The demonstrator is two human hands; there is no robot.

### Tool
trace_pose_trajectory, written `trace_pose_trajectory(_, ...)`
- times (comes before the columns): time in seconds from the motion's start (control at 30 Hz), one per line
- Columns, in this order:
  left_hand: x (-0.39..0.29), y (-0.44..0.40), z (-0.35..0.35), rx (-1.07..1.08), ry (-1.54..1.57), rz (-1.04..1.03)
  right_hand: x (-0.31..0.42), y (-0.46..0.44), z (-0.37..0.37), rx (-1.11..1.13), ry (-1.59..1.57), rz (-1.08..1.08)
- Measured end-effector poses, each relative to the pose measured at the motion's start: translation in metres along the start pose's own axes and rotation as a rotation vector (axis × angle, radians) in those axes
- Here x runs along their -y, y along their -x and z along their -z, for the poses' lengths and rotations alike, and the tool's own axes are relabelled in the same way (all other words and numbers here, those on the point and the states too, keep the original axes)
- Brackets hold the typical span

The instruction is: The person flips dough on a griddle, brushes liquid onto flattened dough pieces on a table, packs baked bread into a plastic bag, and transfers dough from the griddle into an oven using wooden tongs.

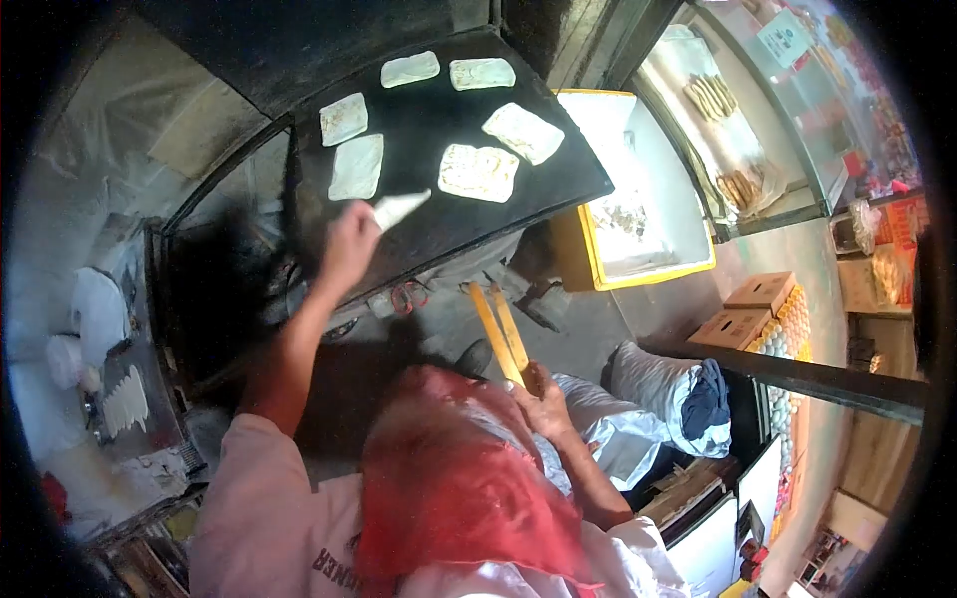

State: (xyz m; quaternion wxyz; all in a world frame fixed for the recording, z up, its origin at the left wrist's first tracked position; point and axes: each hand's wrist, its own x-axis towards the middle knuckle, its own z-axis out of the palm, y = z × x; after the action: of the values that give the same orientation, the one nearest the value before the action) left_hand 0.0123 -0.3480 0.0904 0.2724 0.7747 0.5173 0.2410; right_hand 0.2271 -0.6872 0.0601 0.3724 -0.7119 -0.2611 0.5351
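Dough sheet (401,208): located in your left hand (351,244), over the near edge of the black worktop (419,120); whether it touches the surface cannot be told. The worktop carries six flat dough pieces (478,173), lying apart from one another. To its right stands a yellow-rimmed box (658,276). Step in hand, as judged: placing or lifting a sheet; this view does not settle which. Your next move would seem to call for control of the sheet's free end, clear of the nearest piece. Your left arm is extended forward to the worktop; your right arm is bent, its hand (543,404) short of the worktop. That hand grips wooden tongs (491,329), tips parted and directed towards the worktop. Your left fingers (367,221) are closed on the sheet's near end.
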Motion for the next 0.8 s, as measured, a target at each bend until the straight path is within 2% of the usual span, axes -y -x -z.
trace_pose_trajectory(0.07,0.057,-0.035,0.007,0.006,0.243,0.172,-0.032,-0.003,-0.001,-0.029,-0.036,0.014)
trace_pose_trajectory(0.1,0.058,-0.036,0.011,0.002,0.237,0.175,-0.025,0.001,0.001,-0.022,-0.038,0.015)
trace_pose_trajectory(0.17,0.06,-0.036,0.018,0.033,0.658,0.681,-0.002,0.01,0.004,-0.005,-0.031,-0.073)
trace_pose_trajectory(0.2,0.065,-0.033,0.016,0.035,0.655,0.682,-0.008,0.011,0.003,-0.004,-0.033,-0.075)
trace_pose_trajectory(0.3,0.095,-0.02,0.004,0.075,0.83,0.866,-0.033,0.014,0.001,-0.117,0.04,0.003)
trace_pose_trajectory(0.37,0.101,-0.014,-0.001,0.096,0.829,0.87,-0.042,0.015,0.001,-0.132,0.001,0.027)
trace_pose_trajectory(0.53,0.064,-0.014,0.002,0.146,0.871,0.901,-0.044,0.016,-0.003,-0.151,0.029,-0.02)
trace_pose_trajectory(0.6,0.058,-0.019,0.001,0.217,1.1,0.764,-0.038,0.015,-0.005,-0.14,0.056,-0.044)
trace_pose_trajectory(0.63,0.05,-0.024,0.0,0.214,1.101,0.761,-0.035,0.015,-0.006,-0.15,0.055,-0.038)
trace_pose_trajectory(0.73,0.025,-0.052,-0.004,0.189,1.448,0.487,-0.03,0.013,-0.007,-0.159,0.057,-0.05)
trace_pose_trajectory(0.8,0.023,-0.078,-0.009,0.181,1.528,0.477,-0.024,0.01,-0.007,-0.153,0.064,-0.069)
